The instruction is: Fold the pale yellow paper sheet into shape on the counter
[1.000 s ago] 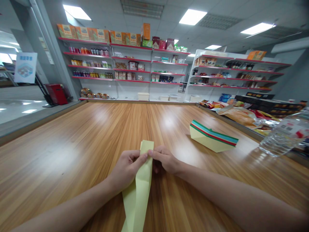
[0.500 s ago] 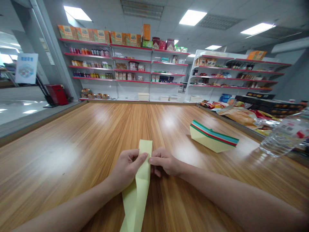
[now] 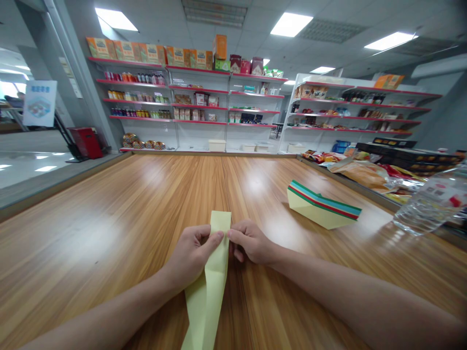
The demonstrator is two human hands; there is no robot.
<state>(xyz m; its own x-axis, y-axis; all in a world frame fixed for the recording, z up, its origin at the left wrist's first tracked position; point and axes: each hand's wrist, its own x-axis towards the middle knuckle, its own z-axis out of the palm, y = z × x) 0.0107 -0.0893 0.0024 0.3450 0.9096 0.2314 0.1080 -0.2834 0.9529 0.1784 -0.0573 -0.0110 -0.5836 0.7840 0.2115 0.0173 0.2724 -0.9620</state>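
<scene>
A folded strip of pale yellow paper runs from the bottom edge up to the middle of the view, its lower part partly opened out. My left hand is closed on the strip's left edge, thumb on top and fingers curled behind. Opposite it, my right hand pinches the right edge between thumb and forefinger, near the upper end. To the right on the table stands a folded paper boat, pale yellow with green, blue and red stripes along its top. Neither hand touches the boat.
The wooden table has a raised rim. A clear plastic bottle stands at the right edge, near bagged snacks and black boxes. Stocked shelves line the back. A red box is at the left.
My right hand has slid slightly upward along the strip's right edge. My left hand keeps its hold, and the paper boat stays where it was.
</scene>
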